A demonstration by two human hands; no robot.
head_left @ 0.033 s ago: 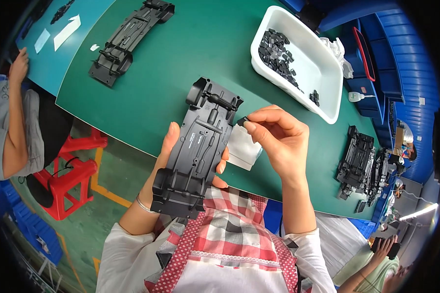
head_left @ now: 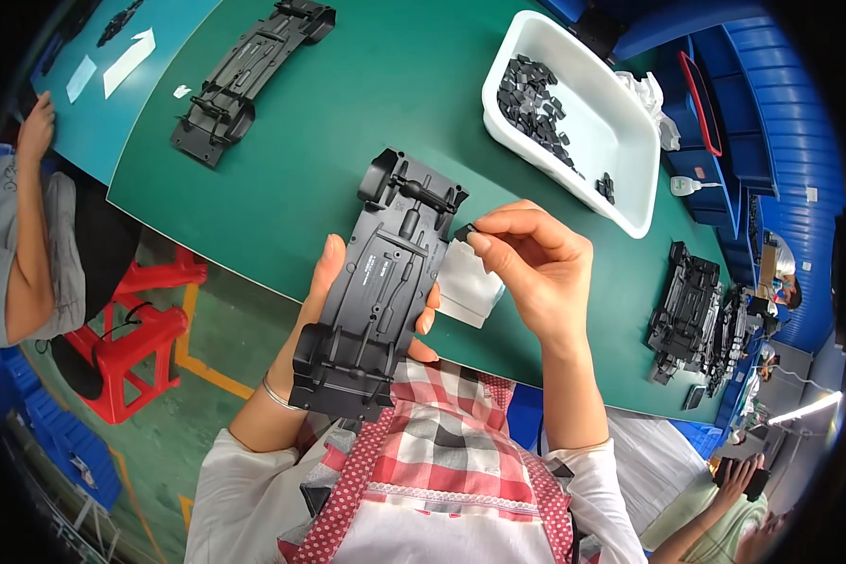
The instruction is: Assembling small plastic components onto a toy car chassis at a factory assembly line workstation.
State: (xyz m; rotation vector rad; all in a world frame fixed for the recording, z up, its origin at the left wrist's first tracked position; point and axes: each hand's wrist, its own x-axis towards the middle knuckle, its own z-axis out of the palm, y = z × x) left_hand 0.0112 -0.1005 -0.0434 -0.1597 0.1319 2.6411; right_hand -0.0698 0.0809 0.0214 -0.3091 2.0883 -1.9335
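At the table, both hands grip — the left a black chassis, the right a small piece.

Measured against the black chassis, the right hand is shifting only a trace since the earlier picture: it is edging left and slightly upward, toward the right long side of the black chassis. The thumb and bent forefinger are drawing in by the same sliver, and the small dark piece between their tips is moving with them, now sitting a hair closer to the upper right side of the black chassis. Whether it is touching that side, the view is not showing clearly.
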